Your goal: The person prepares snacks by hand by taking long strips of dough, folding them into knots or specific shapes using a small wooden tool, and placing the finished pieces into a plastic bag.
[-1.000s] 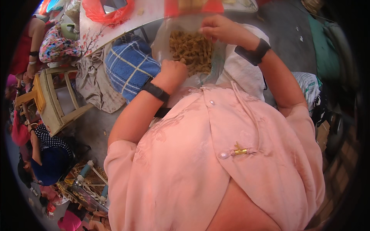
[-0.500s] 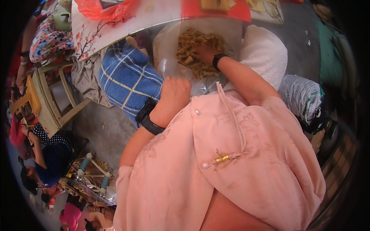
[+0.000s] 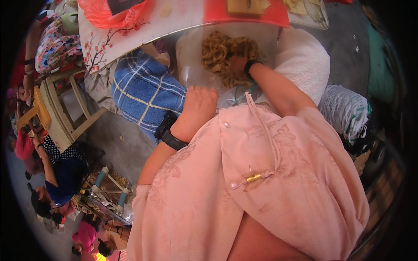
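Observation:
A large clear plastic bag [image 3: 188,54] sits open at my lap, below the table edge. It holds a heap of yellowish-brown pieces [image 3: 217,48], short and curled, of a kind I cannot make out. My left hand [image 3: 201,101] is closed at the near left rim of the bag, its knuckles up, gripping the plastic. Down inside the bag, my right hand [image 3: 238,65] touches the heap, its fingers hidden among the pieces. Both wrists wear dark bands.
Ahead stands a white table [image 3: 174,19] with a red plastic bag [image 3: 117,15] and a yellowish block [image 3: 244,6] on it. A blue checked cloth [image 3: 148,93] lies left, a white towel [image 3: 302,65] right. A wooden stool [image 3: 65,108] and other people are at left.
My right hand has shifted slightly right and down within the bag, and the pieces around it have been stirred. My left hand keeps its place at the rim.

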